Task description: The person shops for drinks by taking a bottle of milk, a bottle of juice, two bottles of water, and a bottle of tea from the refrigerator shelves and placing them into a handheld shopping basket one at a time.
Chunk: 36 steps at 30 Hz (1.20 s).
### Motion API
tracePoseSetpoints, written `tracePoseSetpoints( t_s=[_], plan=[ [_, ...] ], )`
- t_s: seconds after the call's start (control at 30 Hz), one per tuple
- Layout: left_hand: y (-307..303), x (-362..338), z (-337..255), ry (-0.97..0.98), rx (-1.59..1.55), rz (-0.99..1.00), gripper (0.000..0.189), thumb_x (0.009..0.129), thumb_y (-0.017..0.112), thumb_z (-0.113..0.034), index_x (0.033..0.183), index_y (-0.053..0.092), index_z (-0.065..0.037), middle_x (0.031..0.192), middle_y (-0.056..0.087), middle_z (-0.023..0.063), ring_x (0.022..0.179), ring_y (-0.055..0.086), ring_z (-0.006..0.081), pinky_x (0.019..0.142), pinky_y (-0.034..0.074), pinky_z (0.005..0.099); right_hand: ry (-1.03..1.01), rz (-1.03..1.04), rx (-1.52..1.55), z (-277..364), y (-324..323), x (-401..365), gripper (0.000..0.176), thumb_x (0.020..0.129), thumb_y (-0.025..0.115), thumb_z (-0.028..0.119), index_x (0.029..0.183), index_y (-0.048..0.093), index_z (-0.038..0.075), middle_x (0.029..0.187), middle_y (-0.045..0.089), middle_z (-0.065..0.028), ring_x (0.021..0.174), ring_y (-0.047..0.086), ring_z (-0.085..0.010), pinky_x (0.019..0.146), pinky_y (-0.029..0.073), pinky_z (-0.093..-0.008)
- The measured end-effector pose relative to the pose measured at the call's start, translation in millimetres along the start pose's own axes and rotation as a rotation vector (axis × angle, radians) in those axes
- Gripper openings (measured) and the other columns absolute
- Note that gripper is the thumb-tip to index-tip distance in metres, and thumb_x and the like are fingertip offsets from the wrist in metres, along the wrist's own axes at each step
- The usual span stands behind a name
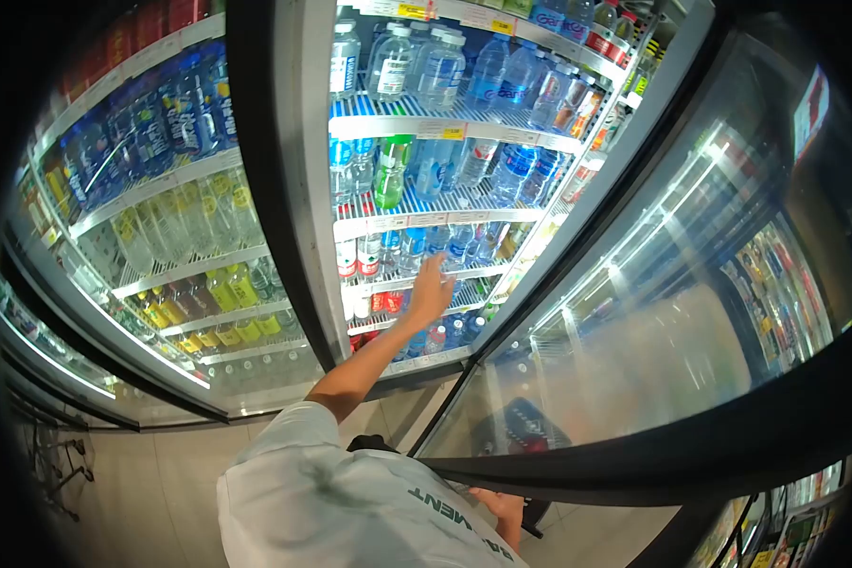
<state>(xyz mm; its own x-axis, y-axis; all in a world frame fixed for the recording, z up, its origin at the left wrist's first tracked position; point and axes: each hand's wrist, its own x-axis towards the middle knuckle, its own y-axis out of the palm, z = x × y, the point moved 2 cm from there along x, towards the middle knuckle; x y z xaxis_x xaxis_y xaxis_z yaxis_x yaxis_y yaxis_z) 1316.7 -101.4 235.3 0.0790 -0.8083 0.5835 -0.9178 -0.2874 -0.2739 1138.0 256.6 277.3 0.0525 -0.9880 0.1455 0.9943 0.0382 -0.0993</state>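
Observation:
My left hand (432, 292) reaches into the open drinks cooler, fingers stretched out and holding nothing. It overlaps the edge of a lower shelf (483, 272), where small clear water bottles (413, 244) with blue caps stand in rows. To the left of these are bottles with red-and-white labels (369, 254). One shelf higher stands a green bottle (393, 172) beside clear and blue-labelled ones. Low by my body, my right hand (499, 505) is close under the lower frame of the glass door (625, 350); its fingers are partly hidden.
The door stands swung out on my right. Large water bottles (439, 71) fill the upper shelf. A closed cooler section (175, 218) with blue, clear and yellow drinks lies to the left. Tiled floor (185, 473) shows below, with a wheeled metal frame (62, 464) at far left.

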Motion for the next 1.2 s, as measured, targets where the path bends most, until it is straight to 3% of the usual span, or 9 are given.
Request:
tracePoseSetpoints(
  t_s=[0.3, 0.53, 0.6, 0.67, 0.77, 0.87, 0.93, 1.03, 1.2],
  plan=[
    [-100, -204, 87, -0.416, 0.204, 0.543, 0.043, 0.074, 0.071, -0.029, 0.100, 0.062, 0.003, 0.099, 0.063, 0.0224, 0.095, 0.060, 0.0395, 0.083, 0.048, 0.0440, -0.199, 0.277, -0.226, -26, 47, 59, 0.023, 0.077, 0.075, 0.011, 0.095, 0.066, 0.000, 0.090, 0.066, -0.0108, 0.083, 0.064, -0.0228, 0.077, 0.050, -0.0334],
    [-250, -418, 129, -0.641, 0.740, 0.688, 0.043, 0.071, 0.068, -0.035, 0.081, 0.067, 0.006, 0.089, 0.064, 0.0302, 0.089, 0.063, 0.0439, 0.079, 0.051, 0.0467, -0.305, 0.384, 0.080, -48, 105, 99, 0.056, 0.080, 0.068, 0.010, 0.131, 0.045, 0.001, 0.123, 0.051, -0.0162, 0.112, 0.056, -0.0285, 0.096, 0.045, -0.0362],
    [-278, -469, 120, -0.788, 0.845, 0.838, 0.041, 0.072, 0.066, -0.034, 0.080, 0.066, 0.006, 0.079, 0.066, 0.0248, 0.073, 0.065, 0.0384, 0.070, 0.053, 0.0450, -0.334, 0.388, 0.036, -50, 122, 113, 0.063, 0.079, 0.068, 0.012, 0.135, 0.041, 0.002, 0.128, 0.048, -0.0167, 0.117, 0.052, -0.0300, 0.099, 0.043, -0.0383],
    [-295, -514, 116, -1.362, 0.639, 0.931, 0.041, 0.082, 0.059, -0.034, 0.087, 0.064, 0.006, 0.072, 0.066, 0.0190, 0.060, 0.067, 0.0257, 0.049, 0.052, 0.0367, -0.399, 0.317, 0.024, -39, 137, 123, 0.059, 0.079, 0.068, 0.011, 0.132, 0.044, 0.001, 0.124, 0.051, -0.0162, 0.109, 0.057, -0.0293, 0.093, 0.047, -0.0360],
    [-316, -623, 128, -1.676, 0.178, 0.400, 0.030, 0.089, 0.061, -0.036, 0.079, 0.063, -0.008, 0.069, 0.066, 0.0082, 0.053, 0.064, 0.0195, 0.047, 0.052, 0.0373, -0.186, 0.456, -0.029, -68, 145, 130, 0.051, 0.079, 0.068, 0.009, 0.125, 0.049, 0.001, 0.114, 0.056, -0.0147, 0.095, 0.062, -0.0255, 0.084, 0.051, -0.0331],
    [-318, -682, 130, -1.779, 0.187, 0.485, 0.031, 0.086, 0.065, -0.034, 0.076, 0.065, -0.005, 0.071, 0.066, 0.0061, 0.058, 0.062, 0.0181, 0.047, 0.046, 0.0319, -0.069, 0.393, -0.144, -102, 132, 89, 0.042, 0.081, 0.069, 0.014, 0.119, 0.054, 0.002, 0.105, 0.062, -0.0123, 0.086, 0.065, -0.0201, 0.077, 0.052, -0.0322],
    [-326, -714, 128, -1.399, -0.376, 0.300, 0.022, 0.081, 0.070, -0.024, 0.071, 0.069, -0.004, 0.068, 0.067, 0.0074, 0.056, 0.059, 0.0166, 0.049, 0.046, 0.0308, -0.332, 0.298, -0.372, -157, 110, 55, 0.037, 0.080, 0.068, 0.014, 0.114, 0.058, 0.002, 0.103, 0.064, -0.0129, 0.086, 0.065, -0.0216, 0.074, 0.053, -0.0324],
    [-309, -647, 68, -1.581, 0.287, 0.788, 0.021, 0.086, 0.063, -0.015, 0.089, 0.065, 0.006, 0.087, 0.068, 0.0155, 0.073, 0.065, 0.0237, 0.062, 0.053, 0.0365, 0.119, 0.204, -0.404, -179, 51, -17, 0.031, 0.081, 0.064, 0.015, 0.109, 0.062, 0.000, 0.097, 0.065, -0.0154, 0.087, 0.066, -0.0248, 0.075, 0.053, -0.0346],
    [-300, -670, 90, -1.761, 0.033, 0.474, 0.018, 0.083, 0.056, -0.006, 0.091, 0.063, 0.007, 0.084, 0.067, 0.0167, 0.068, 0.069, 0.0287, 0.055, 0.055, 0.0353, 0.314, -0.206, -0.665, -201, -52, -134, 0.019, 0.083, 0.063, 0.006, 0.099, 0.062, -0.003, 0.079, 0.067, -0.0133, 0.065, 0.067, -0.0185, 0.059, 0.052, -0.0306]
  ],
)
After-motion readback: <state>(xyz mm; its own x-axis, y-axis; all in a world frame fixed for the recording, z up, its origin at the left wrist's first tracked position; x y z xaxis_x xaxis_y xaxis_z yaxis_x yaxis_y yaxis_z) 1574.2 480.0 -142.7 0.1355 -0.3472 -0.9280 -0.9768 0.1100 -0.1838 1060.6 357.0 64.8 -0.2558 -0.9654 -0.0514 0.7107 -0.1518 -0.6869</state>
